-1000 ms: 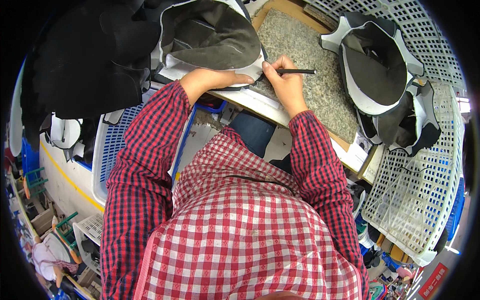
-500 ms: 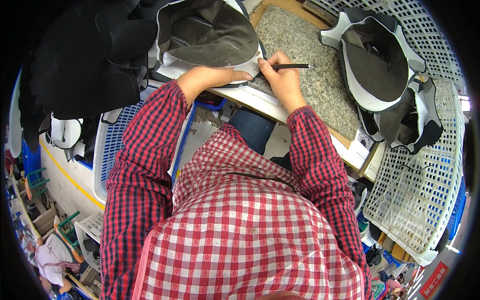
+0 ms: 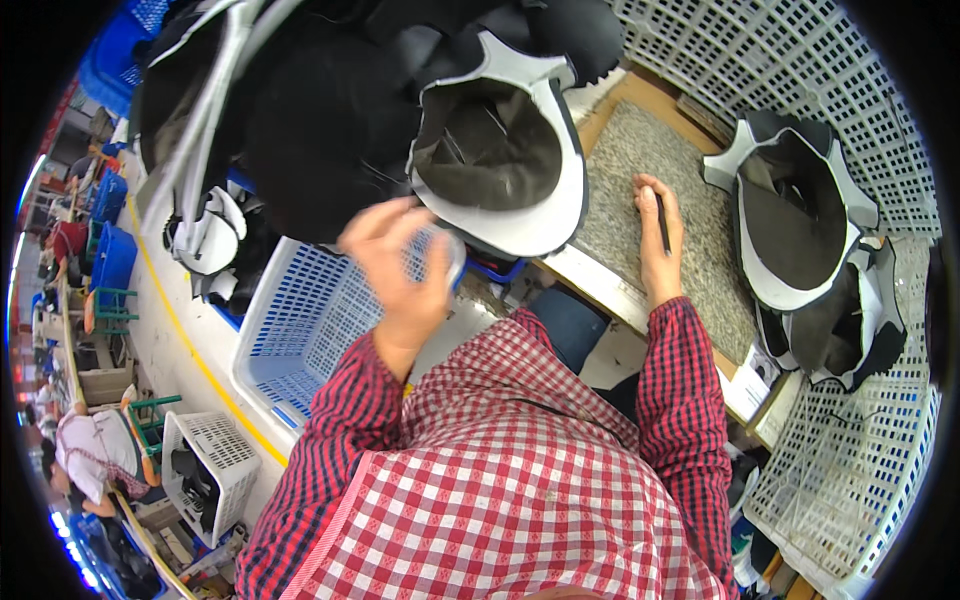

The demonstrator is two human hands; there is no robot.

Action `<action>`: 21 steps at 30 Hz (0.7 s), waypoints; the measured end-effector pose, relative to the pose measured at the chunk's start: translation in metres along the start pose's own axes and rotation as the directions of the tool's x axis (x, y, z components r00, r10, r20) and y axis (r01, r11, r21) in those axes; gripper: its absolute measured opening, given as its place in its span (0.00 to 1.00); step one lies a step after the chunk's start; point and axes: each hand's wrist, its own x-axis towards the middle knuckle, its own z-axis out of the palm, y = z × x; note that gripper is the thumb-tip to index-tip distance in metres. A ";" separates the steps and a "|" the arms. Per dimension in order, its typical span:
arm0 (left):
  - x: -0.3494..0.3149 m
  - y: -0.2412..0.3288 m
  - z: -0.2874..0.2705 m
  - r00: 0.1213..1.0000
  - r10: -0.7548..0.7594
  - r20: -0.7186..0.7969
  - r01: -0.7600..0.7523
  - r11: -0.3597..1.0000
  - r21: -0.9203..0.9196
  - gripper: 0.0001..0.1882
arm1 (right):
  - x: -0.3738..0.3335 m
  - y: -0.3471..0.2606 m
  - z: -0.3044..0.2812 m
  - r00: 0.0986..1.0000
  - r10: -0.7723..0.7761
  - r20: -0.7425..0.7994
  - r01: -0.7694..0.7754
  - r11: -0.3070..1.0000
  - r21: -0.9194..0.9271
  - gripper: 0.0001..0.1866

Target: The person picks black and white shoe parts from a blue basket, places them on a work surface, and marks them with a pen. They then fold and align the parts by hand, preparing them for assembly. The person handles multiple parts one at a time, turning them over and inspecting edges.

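Mid-batch by the look of it: pen in hand, off the work; done count not readable.
Right grip (image 3: 660, 240) closed round a black pen (image 3: 664, 228), over the stone slab (image 3: 708, 280). Left grip (image 3: 405, 285) blurred, fingers spread, nothing seen in it; contact with the work can't be told. White-rimmed dark piece (image 3: 495, 165) lies just ahead and right of left grip, left of right grip, apart from the pen. Upper piece (image 3: 795, 215) and lower piece (image 3: 825, 330) sit right of right grip; dark pile (image 3: 310, 130) ahead-left of left grip. No pen marks legible, so can't say which group is finished or waiting.
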 end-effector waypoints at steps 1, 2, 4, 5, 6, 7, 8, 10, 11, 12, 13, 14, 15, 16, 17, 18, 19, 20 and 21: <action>0.003 -0.010 -0.016 0.989 -0.047 -0.142 0.054 0.998 0.043 0.27 | 0.007 0.002 0.004 1.000 -0.031 0.004 0.031 0.994 -0.101 0.19; 0.008 -0.025 -0.029 0.964 -0.163 -0.211 0.183 0.980 0.077 0.28 | 0.013 0.004 0.011 0.999 -0.043 0.007 0.044 0.977 -0.211 0.21; 0.017 -0.046 -0.043 0.909 -0.270 -0.317 0.315 0.944 0.097 0.32 | 0.033 0.009 0.029 0.997 0.013 0.079 0.008 0.964 -0.266 0.29; 0.019 -0.054 -0.044 0.869 -0.327 -0.371 0.377 0.924 0.067 0.35 | 0.040 0.009 0.040 0.995 0.057 0.085 -0.027 0.947 -0.321 0.32; 0.019 -0.057 -0.041 0.862 -0.384 -0.329 0.449 0.882 0.146 0.42 | 0.044 0.012 0.047 0.982 0.142 0.127 -0.113 0.971 -0.212 0.34; 0.022 -0.063 -0.039 0.848 -0.473 -0.237 0.513 0.846 0.145 0.50 | 0.046 0.011 0.060 0.958 0.233 0.167 -0.219 0.971 -0.101 0.35; 0.022 -0.065 -0.036 0.855 -0.450 -0.259 0.487 0.868 0.096 0.51 | 0.044 0.011 0.063 0.947 0.195 0.256 -0.168 0.978 -0.124 0.36; 0.026 -0.073 -0.033 0.885 -0.355 -0.302 0.413 0.898 0.155 0.53 | 0.041 0.004 0.080 0.961 0.175 0.213 -0.084 0.921 -0.380 0.31; 0.029 -0.081 -0.035 0.909 -0.276 -0.312 0.363 0.893 0.267 0.53 | 0.037 -0.002 0.087 0.970 0.114 0.213 0.009 0.864 -0.504 0.28; 0.036 -0.091 -0.041 0.936 -0.141 -0.321 0.269 0.876 0.400 0.53 | 0.032 -0.010 0.091 0.972 0.103 0.209 -0.017 0.925 -0.380 0.23; 0.040 -0.102 -0.043 0.919 -0.043 -0.391 0.281 0.768 0.575 0.48 | 0.029 -0.018 0.094 0.970 0.064 0.234 -0.007 0.971 -0.237 0.22; 0.050 -0.118 -0.052 0.947 -0.116 -0.300 0.253 0.844 0.473 0.45 | 0.028 -0.028 0.096 0.968 0.046 0.246 -0.021 0.994 -0.104 0.22; 0.061 -0.135 -0.060 0.969 -0.141 -0.202 0.209 0.905 0.370 0.42 | 0.029 -0.037 0.096 0.968 0.057 0.244 -0.064 0.998 0.021 0.22; 0.069 -0.152 -0.064 0.970 -0.210 -0.125 0.235 0.942 0.240 0.32 | 0.030 -0.046 0.096 0.981 0.008 0.193 0.011 0.995 -0.100 0.20; 0.079 -0.167 -0.068 0.907 -0.416 -0.061 0.420 0.902 0.103 0.22 | 0.033 -0.052 0.091 0.982 -0.028 0.189 0.059 0.986 -0.157 0.20; 0.087 -0.177 -0.072 0.870 -0.492 -0.002 0.492 0.870 0.007 0.17 | 0.037 -0.056 0.085 0.978 -0.062 0.197 0.102 0.975 -0.199 0.19; 0.094 -0.184 -0.077 0.806 -0.591 0.026 0.592 0.804 -0.062 0.13 | 0.040 -0.060 0.080 0.960 -0.167 0.225 0.213 0.958 -0.195 0.19; 0.097 -0.184 -0.077 0.796 -0.593 0.119 0.598 0.802 0.000 0.11 | 0.043 -0.058 0.071 0.975 -0.111 0.190 0.142 0.977 -0.160 0.19; 0.101 -0.183 -0.079 0.839 -0.522 0.151 0.542 0.827 -0.149 0.12 | 0.047 -0.058 0.066 0.977 -0.077 0.201 0.094 0.993 -0.076 0.18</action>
